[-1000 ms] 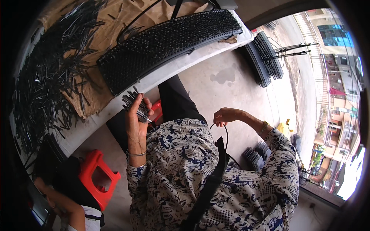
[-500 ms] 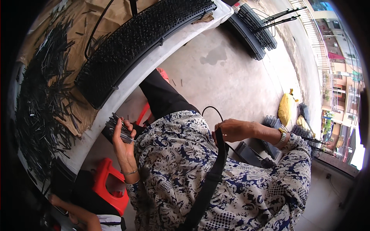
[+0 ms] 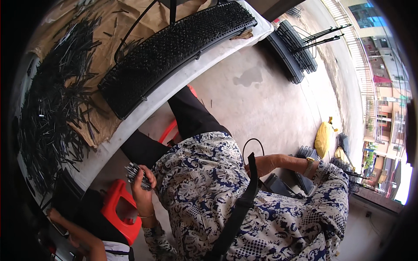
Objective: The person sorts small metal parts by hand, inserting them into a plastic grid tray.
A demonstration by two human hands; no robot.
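Observation:
My left hand [image 3: 143, 179] is closed around a bundle of thin dark sticks [image 3: 133, 172], with ends poking out past the fingers. It is held off the table's near edge, beside my patterned shirt. My right hand [image 3: 260, 165] is in front of my waist with its fingers curled. A black strap [image 3: 246, 193] crosses in front of that hand and hides the fingertips, so what they hold does not show. Just beyond the hand a thin black cable [image 3: 254, 140] makes a loop. On the table stands a long, curved black perforated panel [image 3: 174, 54] studded with small pieces.
A pile of black sticks [image 3: 52, 117] lies on brown paper [image 3: 98, 130] over the white table [image 3: 130, 130]. A red stool [image 3: 114, 209] and another person's arm [image 3: 82, 235] are at lower left. Black panels [image 3: 289, 52] and a yellow bag [image 3: 323, 139] are on the floor at right.
The table and panel have shifted slightly right in view. My left hand sits lower, still around the sticks. My right hand is a little lower and further right, with the strap still across it.

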